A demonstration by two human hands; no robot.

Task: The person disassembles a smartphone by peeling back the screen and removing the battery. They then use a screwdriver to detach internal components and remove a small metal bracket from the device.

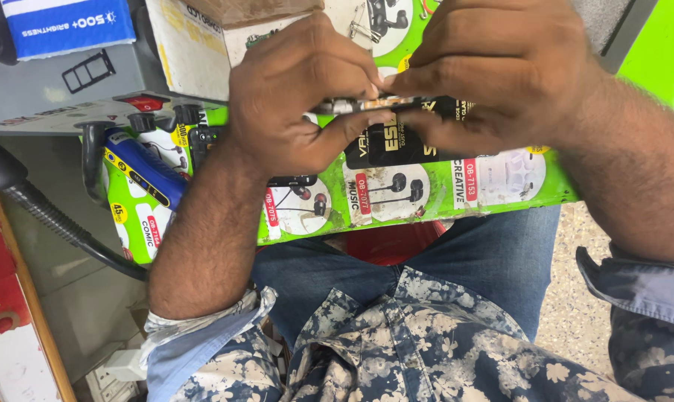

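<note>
Head view: hands met over a green printed board (426, 201).
Left hand (300, 97): fingers curled nearly shut, thumb (344, 126) and fingertips pinching the left end of a thin black packet (396, 138).
Right hand (501, 71): fingers bent close, thumb under and fingertips over the packet's right end, gripping it.
Packet: flat between both sets of fingertips, just above the board.
Blue tool (147, 171): left of the left fingers, well apart.
Grey box (61, 89): beyond the left hand.
</note>
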